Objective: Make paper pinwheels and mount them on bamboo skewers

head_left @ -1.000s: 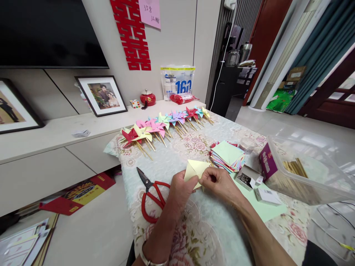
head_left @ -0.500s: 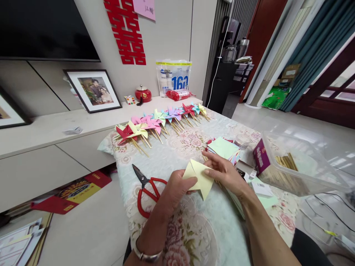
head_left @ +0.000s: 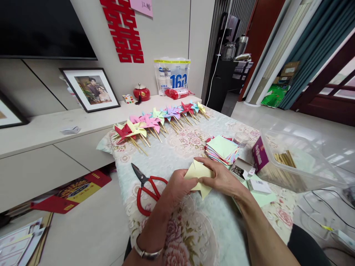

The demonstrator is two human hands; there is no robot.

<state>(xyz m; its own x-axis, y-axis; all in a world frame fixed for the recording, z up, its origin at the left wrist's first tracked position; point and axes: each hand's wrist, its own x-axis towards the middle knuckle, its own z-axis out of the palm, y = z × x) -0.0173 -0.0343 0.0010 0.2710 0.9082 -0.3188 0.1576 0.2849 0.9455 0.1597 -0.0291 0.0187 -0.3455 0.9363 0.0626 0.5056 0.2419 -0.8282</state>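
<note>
A pale yellow paper square [head_left: 199, 171] with slits cut in from its corners is held above the table between both hands. My left hand [head_left: 177, 186] pinches its left side, thumb pressed near the middle. From the right, my right hand [head_left: 219, 176] grips the paper too, its thumb close to the left thumb and its fingers along the far edge. Red-handled scissors [head_left: 144, 184] lie partly spread beside my left forearm. Beyond my right hand sits a stack of coloured paper squares [head_left: 222, 147], a green one on top.
Finished paper pinwheels on sticks [head_left: 151, 123] line the far table edge. At right stand a clear plastic box of sticks [head_left: 294, 162], a small box of metal fasteners [head_left: 240, 169] and a white box [head_left: 259, 186]. A framed photo [head_left: 93, 88] stands on the cabinet.
My right hand has moved left and closed in on the paper, its thumb now beside the left thumb. The small fastener box has come into fuller view.
</note>
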